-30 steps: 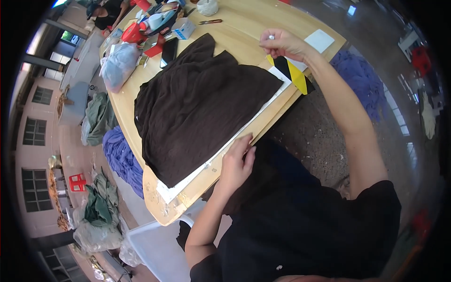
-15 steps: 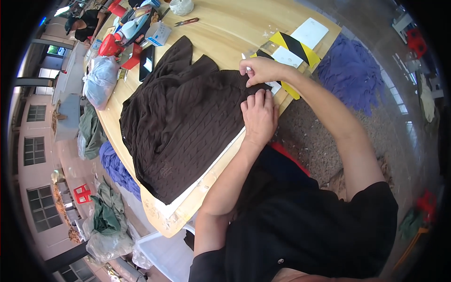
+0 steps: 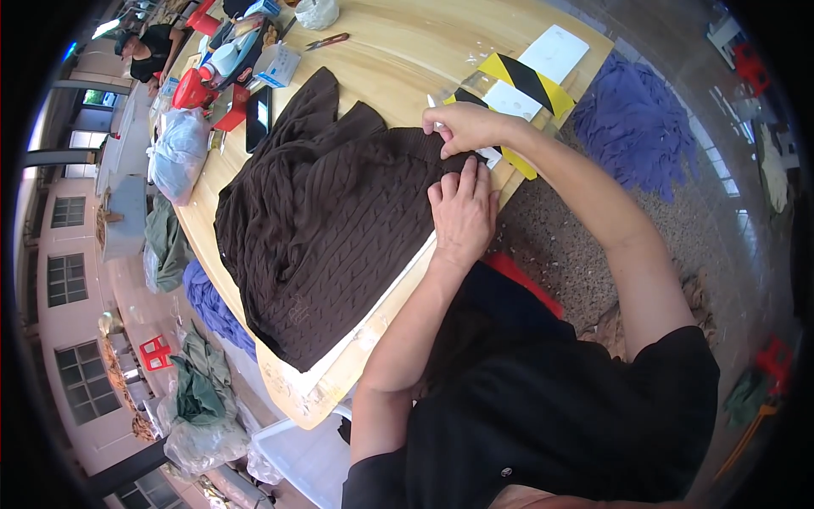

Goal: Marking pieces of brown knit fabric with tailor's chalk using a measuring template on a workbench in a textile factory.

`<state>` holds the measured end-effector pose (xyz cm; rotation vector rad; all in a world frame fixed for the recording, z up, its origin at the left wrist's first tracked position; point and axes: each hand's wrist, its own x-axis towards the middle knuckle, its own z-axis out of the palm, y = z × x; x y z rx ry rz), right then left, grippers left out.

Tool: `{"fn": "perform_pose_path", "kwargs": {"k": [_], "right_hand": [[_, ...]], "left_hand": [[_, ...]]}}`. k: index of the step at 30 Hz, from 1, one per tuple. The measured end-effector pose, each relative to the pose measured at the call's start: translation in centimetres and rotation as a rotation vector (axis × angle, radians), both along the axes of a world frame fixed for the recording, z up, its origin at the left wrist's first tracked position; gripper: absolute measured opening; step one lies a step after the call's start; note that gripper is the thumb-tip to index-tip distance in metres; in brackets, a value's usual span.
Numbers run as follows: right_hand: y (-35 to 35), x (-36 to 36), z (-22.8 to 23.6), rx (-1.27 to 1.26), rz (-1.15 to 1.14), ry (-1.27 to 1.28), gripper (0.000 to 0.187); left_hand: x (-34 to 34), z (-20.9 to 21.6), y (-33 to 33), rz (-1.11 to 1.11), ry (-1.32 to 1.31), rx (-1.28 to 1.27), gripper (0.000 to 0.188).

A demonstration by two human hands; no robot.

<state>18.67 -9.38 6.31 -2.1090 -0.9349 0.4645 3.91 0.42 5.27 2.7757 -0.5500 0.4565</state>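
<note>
Workshop floor with a purple cloth pile lies past the right end of the wooden table in my head view, the only one I have. On the table I see a dark brown knitted sweater, spread over a white sheet that peeks out along the near side. The right hand pinches a slim white thing by the ribbed corner; I can't make out its kind. The left hand lies over the sweater just below; whether it clasps or only presses, I can't tell.

I judge the step in hand to be handling that corner; the next move seems to call for steady pressure from the left and a light pinch from the right. Striped tape sits near the right hand, and the table's edge runs close by the left. A phone and plastic bag crowd the far left; between the snips and the tape I have the most room.
</note>
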Motion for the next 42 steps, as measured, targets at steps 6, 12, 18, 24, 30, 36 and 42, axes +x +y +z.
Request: {"fn": "perform_pose_path", "kwargs": {"k": [6, 12, 18, 24, 30, 36, 42], "right_hand": [[-0.4, -0.2, 0.0, -0.015, -0.001, 0.021, 0.038], [-2.1, -5.0, 2.2, 0.578, -0.363, 0.429, 0.032], [-5.0, -6.7, 0.2, 0.527, -0.476, 0.417, 0.024], [-4.6, -6.3, 0.0, 0.502, -0.416, 0.416, 0.016], [-4.7, -5.7, -3.3, 0.522, -0.423, 0.300, 0.015], [-5.9, -7.4, -2.9, 0.596, -0.385, 0.492, 0.010], [-4.7, -7.3, -2.7, 0.604, -0.483, 0.455, 0.004]], "left_hand": [[-0.2, 0.1, -0.5, 0.010, -0.022, 0.017, 0.042], [-1.5, -0.4, -1.2, 0.073, -0.003, 0.152, 0.052], [-2.1, -1.6, -2.9, 0.077, 0.088, 0.183, 0.066], [-1.1, -1.1, -2.6, 0.052, 0.014, 0.201, 0.070], [-1.8, -1.7, -1.9, 0.093, -0.125, 0.400, 0.057], [-3.8, -2.6, -2.8, 0.045, -0.108, 0.430, 0.056], [-3.7, -3.0, -2.3, 0.069, -0.227, 0.447, 0.053]]}}
